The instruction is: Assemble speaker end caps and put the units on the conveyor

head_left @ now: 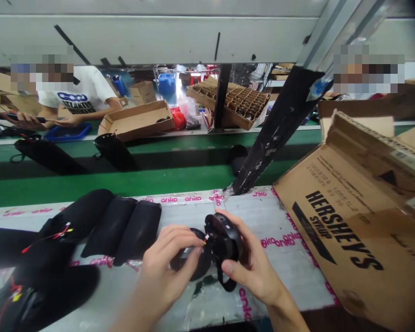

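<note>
My right hand grips a black round housing, thumb in front and fingers behind, with its inner side turned to the left. From its lower edge hangs a black loop. My left hand pinches a small white wire connector beside the housing's opening. Behind and below those fingertips is another dark rounded piece, partly hidden by my left hand. Black fabric-like cylinders lie to the left, some with red wires and yellow-and-white plugs.
A Hershey's syrup carton stands at the right. A slanted black post rises beyond the wrapped worktop. Black cylinders rest on the green belt. Across it, a co-worker in a white shirt holds a dark object.
</note>
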Available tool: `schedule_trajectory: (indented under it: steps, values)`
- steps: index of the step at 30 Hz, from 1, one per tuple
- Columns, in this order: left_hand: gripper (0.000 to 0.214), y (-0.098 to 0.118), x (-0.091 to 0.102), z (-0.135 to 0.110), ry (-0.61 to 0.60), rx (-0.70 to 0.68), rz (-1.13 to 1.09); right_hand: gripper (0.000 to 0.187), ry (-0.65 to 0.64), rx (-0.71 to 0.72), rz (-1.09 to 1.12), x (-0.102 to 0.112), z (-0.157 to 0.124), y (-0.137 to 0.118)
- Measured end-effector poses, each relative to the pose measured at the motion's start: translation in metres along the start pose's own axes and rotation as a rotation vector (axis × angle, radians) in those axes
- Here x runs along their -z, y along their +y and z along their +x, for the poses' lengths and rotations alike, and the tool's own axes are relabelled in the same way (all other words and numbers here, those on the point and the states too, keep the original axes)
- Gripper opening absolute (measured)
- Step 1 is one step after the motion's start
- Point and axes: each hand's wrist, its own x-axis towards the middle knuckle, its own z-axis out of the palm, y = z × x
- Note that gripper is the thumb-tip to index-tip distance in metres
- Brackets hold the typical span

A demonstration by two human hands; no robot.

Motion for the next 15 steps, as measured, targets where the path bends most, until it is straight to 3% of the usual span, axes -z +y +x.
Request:
schedule_trajectory:
  steps: [5, 10, 15]
  values:
    - [0.017, 0.001, -0.004, 0.005, 0.010, 0.046, 0.003, 0.081, -0.009, 0.012, -0.123, 0.002, -0.003, -0.007]
    - [0.011, 0.004, -0.005, 0.009, 0.060, 0.214, 0.009, 0.102, 0.002, -0.114, -0.135, -0.001, -0.001, -0.017]
    - [0.006, 0.003, 0.004, 0.005, -0.047, 0.230, -0.044, 0.104, 0.022, -0.163, -0.111, -0.002, 0.001, -0.019]
